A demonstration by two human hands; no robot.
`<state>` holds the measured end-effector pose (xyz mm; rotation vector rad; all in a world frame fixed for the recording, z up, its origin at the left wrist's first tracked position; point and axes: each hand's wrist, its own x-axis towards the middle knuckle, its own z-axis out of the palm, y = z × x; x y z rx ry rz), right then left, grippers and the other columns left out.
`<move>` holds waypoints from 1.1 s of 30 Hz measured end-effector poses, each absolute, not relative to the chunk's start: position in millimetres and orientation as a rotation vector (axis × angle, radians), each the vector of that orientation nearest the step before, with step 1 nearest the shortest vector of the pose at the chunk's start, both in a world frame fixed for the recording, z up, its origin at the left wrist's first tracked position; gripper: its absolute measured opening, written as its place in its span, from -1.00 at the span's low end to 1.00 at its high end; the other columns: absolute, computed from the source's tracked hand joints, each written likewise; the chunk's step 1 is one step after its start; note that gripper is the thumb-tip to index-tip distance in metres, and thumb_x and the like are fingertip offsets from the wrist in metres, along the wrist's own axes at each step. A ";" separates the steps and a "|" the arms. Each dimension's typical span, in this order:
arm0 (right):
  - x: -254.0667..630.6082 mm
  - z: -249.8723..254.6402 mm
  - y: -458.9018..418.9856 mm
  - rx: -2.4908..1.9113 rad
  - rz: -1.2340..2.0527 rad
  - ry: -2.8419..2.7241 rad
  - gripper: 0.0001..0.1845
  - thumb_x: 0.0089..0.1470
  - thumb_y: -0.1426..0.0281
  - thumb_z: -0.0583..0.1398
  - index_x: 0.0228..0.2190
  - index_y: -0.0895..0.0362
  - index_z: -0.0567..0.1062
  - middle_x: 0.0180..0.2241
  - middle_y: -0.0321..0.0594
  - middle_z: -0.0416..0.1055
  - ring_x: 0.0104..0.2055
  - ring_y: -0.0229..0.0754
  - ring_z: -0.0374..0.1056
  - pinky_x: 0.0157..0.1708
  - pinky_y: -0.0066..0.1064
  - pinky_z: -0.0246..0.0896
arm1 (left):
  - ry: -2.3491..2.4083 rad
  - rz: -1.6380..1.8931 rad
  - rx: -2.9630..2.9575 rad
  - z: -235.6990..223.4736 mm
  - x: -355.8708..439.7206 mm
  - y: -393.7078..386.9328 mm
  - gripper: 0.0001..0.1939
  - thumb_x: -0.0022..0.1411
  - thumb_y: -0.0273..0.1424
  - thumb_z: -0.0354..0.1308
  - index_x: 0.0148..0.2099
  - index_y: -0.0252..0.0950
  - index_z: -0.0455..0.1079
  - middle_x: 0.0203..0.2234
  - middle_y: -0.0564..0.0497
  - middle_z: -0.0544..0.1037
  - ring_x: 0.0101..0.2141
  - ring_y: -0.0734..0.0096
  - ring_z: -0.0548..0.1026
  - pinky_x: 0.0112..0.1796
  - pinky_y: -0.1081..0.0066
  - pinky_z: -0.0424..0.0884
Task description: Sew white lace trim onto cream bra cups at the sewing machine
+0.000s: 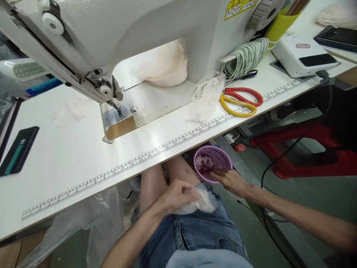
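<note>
Over my lap, my left hand [181, 195] is closed on a thin white cloth piece [205, 201], which is smeared by motion. My right hand [230, 181] reaches over the near rim of a purple plastic basket [224, 158] below the table edge. Its fingers look stretched out, with the tips by the dark red and pinkish bits [205, 163] inside; nothing shows in them. Above, the sewing machine [167, 22] stands on the table, its presser foot [119, 111] over the needle plate.
Red-and-yellow scissors [242, 102] lie beside a lace-edged fabric scrap [208, 95] and a bundle of pale cord [245, 59]. A white box with a dark display [304, 56] sits at right, a dark phone-like object [19, 150] at left. Cables hang at right near a red stool [304, 149].
</note>
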<state>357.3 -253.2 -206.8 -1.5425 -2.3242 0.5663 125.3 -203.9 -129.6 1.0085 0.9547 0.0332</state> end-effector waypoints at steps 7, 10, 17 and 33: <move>369.8 -190.4 -235.0 -1.531 0.849 -2.094 -0.66 0.25 0.37 -0.10 -0.24 0.13 0.45 -0.18 -0.02 0.43 -0.16 -0.09 0.37 -0.30 -0.36 0.24 | 0.947 0.114 0.997 -129.6 123.6 -197.2 -0.47 -0.13 -0.02 0.29 -0.37 -0.46 0.46 -0.58 0.01 0.37 -0.57 0.59 0.23 -0.55 0.53 0.08; 341.5 -163.4 -233.5 -1.368 1.123 -2.018 -0.70 0.25 0.27 -0.04 -0.14 0.10 0.40 -0.23 -0.17 0.46 -0.24 -0.19 0.39 -0.30 -0.43 0.27 | 0.936 0.148 1.030 -128.2 121.7 -196.5 -0.47 -0.10 -0.02 0.28 -0.35 -0.47 0.45 -0.56 0.01 0.36 -0.56 0.58 0.23 -0.53 0.52 0.08; 304.2 -131.7 -241.8 -1.374 1.392 -1.726 -0.73 0.16 0.21 0.09 -0.45 0.13 0.40 -0.47 -0.31 0.38 -0.42 -0.26 0.26 -0.42 -0.47 0.11 | 0.943 0.257 1.144 -121.9 114.8 -198.3 -0.59 0.01 -0.12 0.25 -0.35 -0.44 0.43 -0.55 0.01 0.40 -0.53 0.54 0.26 -0.49 0.52 0.15; 308.1 -126.6 -250.6 -1.182 1.260 -1.605 -0.78 0.25 0.29 0.01 -0.13 0.08 0.34 -0.30 -0.20 0.34 -0.44 -0.30 0.29 -0.39 -0.45 0.23 | 0.846 1.055 2.435 -126.9 105.8 -217.4 -0.83 0.17 -0.62 0.06 -0.23 -0.41 0.44 -0.60 0.02 0.39 -0.53 0.46 0.28 -0.46 0.44 0.26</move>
